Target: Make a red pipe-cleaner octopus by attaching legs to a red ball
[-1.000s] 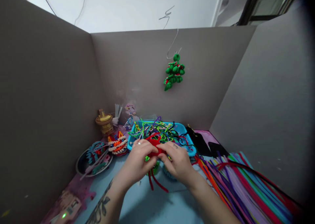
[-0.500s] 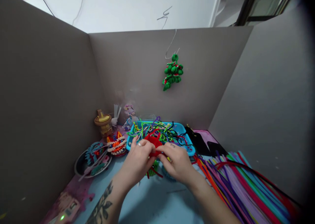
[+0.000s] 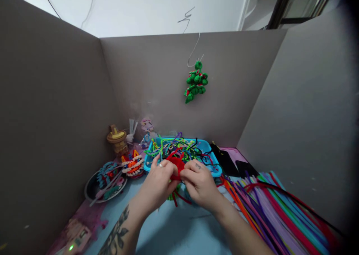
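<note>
My left hand [image 3: 158,182] and my right hand [image 3: 200,186] meet over the light blue table, both pinched on a red pipe cleaner piece [image 3: 176,163]. Its loose red ends [image 3: 179,198] hang below my fingers, beside a bit of green. A ring shows on my left hand. Just behind my hands sits a blue tray [image 3: 214,161] heaped with tangled pipe cleaner scraps [image 3: 179,146] in many colours.
A fan of long coloured pipe cleaners [image 3: 275,214] covers the right. A dark bowl [image 3: 92,186] with craft pieces, an orange and white figure [image 3: 131,165] and a wooden spool [image 3: 116,137] stand left. A green ornament [image 3: 195,83] hangs on the back cardboard wall. Black pieces [image 3: 238,167] lie right of the tray.
My hands stay together on the red piece and have shifted slightly; the hanging red ends have been drawn up shorter than a second ago.
</note>
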`<act>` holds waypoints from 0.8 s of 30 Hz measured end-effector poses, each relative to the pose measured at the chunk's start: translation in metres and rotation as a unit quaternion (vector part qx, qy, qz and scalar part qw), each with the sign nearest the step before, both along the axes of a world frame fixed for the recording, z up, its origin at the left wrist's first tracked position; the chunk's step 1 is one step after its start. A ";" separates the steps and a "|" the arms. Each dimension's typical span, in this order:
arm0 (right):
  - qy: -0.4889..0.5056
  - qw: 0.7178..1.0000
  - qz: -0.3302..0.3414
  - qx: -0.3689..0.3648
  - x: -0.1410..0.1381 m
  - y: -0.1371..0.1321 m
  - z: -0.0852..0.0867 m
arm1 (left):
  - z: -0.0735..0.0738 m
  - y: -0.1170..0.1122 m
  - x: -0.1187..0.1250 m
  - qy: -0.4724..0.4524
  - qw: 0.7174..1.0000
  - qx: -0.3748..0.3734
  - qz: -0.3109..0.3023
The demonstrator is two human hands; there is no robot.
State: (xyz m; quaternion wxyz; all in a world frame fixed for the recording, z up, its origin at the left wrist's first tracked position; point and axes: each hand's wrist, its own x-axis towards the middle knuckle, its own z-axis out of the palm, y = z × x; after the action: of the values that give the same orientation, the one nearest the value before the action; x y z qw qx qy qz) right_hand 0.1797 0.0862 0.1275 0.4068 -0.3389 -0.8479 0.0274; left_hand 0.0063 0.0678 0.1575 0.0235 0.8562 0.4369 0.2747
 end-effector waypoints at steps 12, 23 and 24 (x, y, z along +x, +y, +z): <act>0.269 0.943 -0.050 -0.192 0.001 0.016 -0.001 | -0.020 0.016 -0.012 -0.341 0.913 -0.219 0.039; 0.288 0.915 0.030 -0.281 0.006 0.016 0.004 | -0.025 0.021 0.005 -0.508 0.773 -0.381 -0.006; 0.286 0.916 0.030 -0.279 0.007 0.016 0.006 | -0.025 0.022 0.005 -0.510 0.771 -0.381 -0.012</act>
State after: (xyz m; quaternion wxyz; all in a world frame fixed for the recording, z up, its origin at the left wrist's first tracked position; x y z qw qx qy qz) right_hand 0.1871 0.1022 0.1334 0.5201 -0.3910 -0.6628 0.3705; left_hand 0.0108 0.0895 0.1323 0.5705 0.5162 0.4195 0.4818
